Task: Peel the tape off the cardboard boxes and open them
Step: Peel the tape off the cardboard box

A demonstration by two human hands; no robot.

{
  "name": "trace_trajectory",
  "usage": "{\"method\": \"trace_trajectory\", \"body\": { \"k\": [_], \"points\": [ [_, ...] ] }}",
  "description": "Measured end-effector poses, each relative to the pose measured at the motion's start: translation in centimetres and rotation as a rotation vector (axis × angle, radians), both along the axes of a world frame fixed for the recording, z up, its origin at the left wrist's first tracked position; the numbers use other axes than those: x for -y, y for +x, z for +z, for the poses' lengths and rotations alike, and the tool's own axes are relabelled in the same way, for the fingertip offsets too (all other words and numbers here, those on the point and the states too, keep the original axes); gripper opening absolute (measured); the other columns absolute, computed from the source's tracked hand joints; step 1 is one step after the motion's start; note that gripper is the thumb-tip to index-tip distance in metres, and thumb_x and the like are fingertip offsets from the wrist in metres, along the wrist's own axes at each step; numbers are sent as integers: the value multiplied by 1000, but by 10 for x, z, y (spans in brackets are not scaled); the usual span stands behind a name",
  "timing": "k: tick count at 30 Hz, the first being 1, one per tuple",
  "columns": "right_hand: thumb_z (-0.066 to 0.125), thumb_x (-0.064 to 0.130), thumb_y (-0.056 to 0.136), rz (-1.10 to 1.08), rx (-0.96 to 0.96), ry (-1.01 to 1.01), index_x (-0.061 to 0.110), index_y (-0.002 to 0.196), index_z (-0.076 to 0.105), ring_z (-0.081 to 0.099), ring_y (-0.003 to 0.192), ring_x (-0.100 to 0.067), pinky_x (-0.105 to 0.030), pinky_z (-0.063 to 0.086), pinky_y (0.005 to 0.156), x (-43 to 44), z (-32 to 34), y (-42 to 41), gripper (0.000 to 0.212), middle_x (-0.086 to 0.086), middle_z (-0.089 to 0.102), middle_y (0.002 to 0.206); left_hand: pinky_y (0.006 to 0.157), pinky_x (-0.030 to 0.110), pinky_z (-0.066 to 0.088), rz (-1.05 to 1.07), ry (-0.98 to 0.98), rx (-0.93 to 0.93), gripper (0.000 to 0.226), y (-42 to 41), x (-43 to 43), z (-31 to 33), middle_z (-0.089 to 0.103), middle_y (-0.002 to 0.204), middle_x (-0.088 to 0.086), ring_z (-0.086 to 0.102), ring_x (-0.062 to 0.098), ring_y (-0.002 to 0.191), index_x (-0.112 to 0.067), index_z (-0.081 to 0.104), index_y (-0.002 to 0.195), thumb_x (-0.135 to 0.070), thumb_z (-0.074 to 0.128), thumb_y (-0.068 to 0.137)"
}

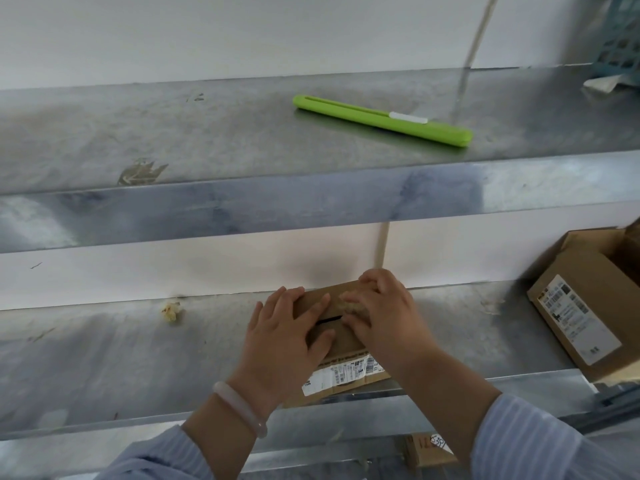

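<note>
A small cardboard box (320,303) is being held down on the lower metal shelf (104,358), close to its front edge, with a printed shipping label (346,370) being shown on the side facing the camera. The left hand (284,341) is being laid flat across the left part of the box top, fingers straight and spread, so nothing is being gripped by it. A pale bangle (239,407) is being worn on that wrist.

The right hand (388,317) is being rested on the right part of the top. Its bent fingertips are being pressed where the cardboard surface looks rough and torn (whether any tape is being pinched there cannot be told). Between the two hands a dark slit (329,320) is being shown where the top flaps meet.

A crumpled yellowish scrap (171,310) is lying on the same shelf, well to the left of the box. An opened cardboard box (581,292) with its own label is standing at the right end.

On the upper shelf (207,140) a green utility knife (381,119) is lying apart from both hands, and part of a teal basket (620,39) is being cut off by the top right corner. Below the lower shelf, another box (426,448) is partly in view between the striped light-blue sleeves.
</note>
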State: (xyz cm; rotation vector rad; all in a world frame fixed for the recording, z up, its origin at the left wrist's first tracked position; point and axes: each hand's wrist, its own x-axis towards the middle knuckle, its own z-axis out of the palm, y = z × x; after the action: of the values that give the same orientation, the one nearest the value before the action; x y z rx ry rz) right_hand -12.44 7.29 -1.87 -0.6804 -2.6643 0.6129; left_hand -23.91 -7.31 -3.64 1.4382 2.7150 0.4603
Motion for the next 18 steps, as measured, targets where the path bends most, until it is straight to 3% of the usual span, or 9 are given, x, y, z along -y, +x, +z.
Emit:
{"method": "trace_trajectory", "body": {
  "k": [3,8,12,15,18],
  "points": [
    [75,37,79,-34,-34,168,30,94,75,47,113,-19,-34,44,95,-6,-3,2,16,6,57,118,116,48,12,-47,3,-91,66,-2,-1,-6,42,147,-6,33,21,140,-39,46,139,-70,18,87],
    [67,33,88,31,9,150,24,83,65,54,93,-16,-25,41,80,-10,-1,0,10,9,64,89,112,55,24,-80,42,-143,57,-2,-1,-9,53,138,-9,48,18,130,-32,59,130,-61,30,90],
    [63,27,91,-56,26,-46,25,88,61,50,81,-5,-17,37,69,-22,12,4,4,13,54,90,116,50,13,-76,27,-112,61,-3,0,-7,46,144,-14,40,14,136,-36,52,135,-65,27,88],
    [65,14,84,-200,-120,-232,27,79,63,56,81,-2,-14,42,66,-34,16,8,14,13,62,87,118,45,1,-67,32,-88,66,-5,0,-7,36,150,-18,28,10,142,-40,44,140,-69,20,85],
    [68,7,82,-257,-218,-168,24,77,66,57,80,-2,-12,43,69,-48,16,17,18,10,63,88,118,42,-4,-64,22,-99,69,-7,0,-8,28,152,-21,21,8,144,-42,36,143,-71,15,84]
  ]
}}
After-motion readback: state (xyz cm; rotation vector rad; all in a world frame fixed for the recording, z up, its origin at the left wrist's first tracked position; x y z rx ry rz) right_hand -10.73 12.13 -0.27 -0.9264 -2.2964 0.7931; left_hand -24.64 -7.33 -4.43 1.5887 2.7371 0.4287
